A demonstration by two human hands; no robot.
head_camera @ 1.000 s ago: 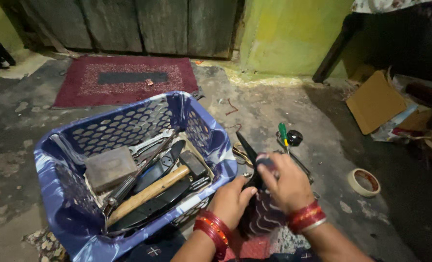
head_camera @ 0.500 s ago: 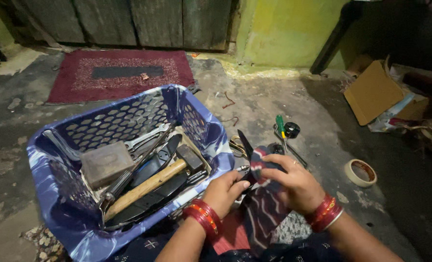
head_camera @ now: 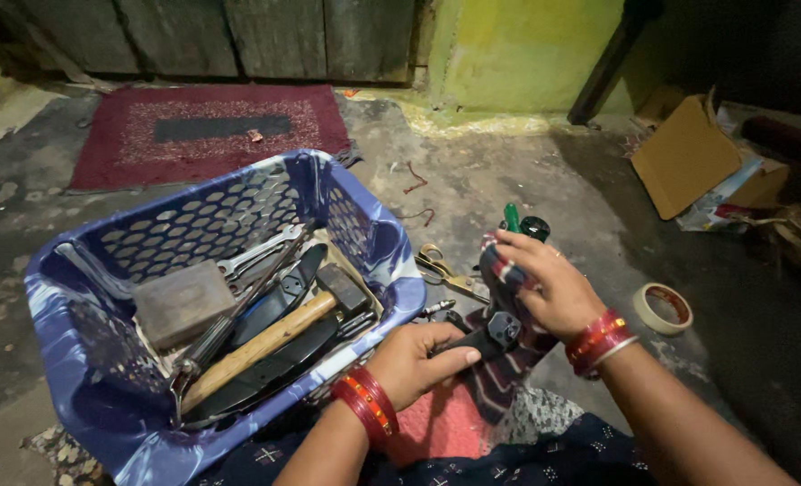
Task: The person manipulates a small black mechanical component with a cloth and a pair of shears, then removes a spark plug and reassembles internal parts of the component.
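We note L hand (head_camera: 418,355) gripping black tool (head_camera: 490,335) just right of blue basket (head_camera: 378,283); R hand (head_camera: 549,288) presses striped cloth (head_camera: 499,279) onto it.

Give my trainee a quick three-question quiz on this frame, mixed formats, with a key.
1. True or false: the wooden-handled hammer lies inside the blue basket.
2. What does the left hand grip: A) a dark tool handle, B) the tape roll, C) the scissors?
3. Fill in: the right hand presses a striped ___ around the tool.

Key: 1 true; 2 A; 3 cloth.
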